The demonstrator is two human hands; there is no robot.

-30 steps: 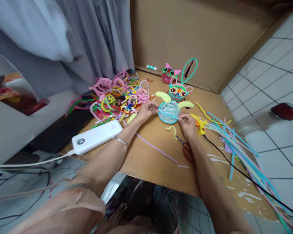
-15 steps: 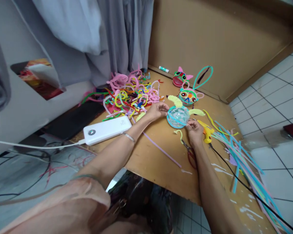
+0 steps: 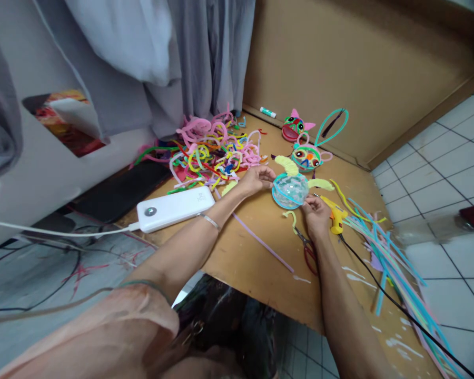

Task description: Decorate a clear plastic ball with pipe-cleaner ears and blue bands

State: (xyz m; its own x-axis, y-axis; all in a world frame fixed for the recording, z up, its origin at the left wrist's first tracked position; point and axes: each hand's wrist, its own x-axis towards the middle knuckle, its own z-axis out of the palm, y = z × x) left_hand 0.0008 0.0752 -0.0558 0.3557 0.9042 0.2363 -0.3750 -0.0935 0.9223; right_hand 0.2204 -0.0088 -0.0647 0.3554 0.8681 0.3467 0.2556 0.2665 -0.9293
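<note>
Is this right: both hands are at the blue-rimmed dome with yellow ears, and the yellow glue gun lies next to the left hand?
Not quite: the yellow glue gun lies next to the right hand, not the left hand, as the head view shows. Both hands are at the blue-rimmed dome with yellow ears.

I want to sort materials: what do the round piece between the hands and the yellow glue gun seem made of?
The round piece: perhaps clear, glossy plastic, since it looks see-through with bright highlights. The glue gun: likely hard plastic, as its yellow body looks smooth and moulded.
</note>
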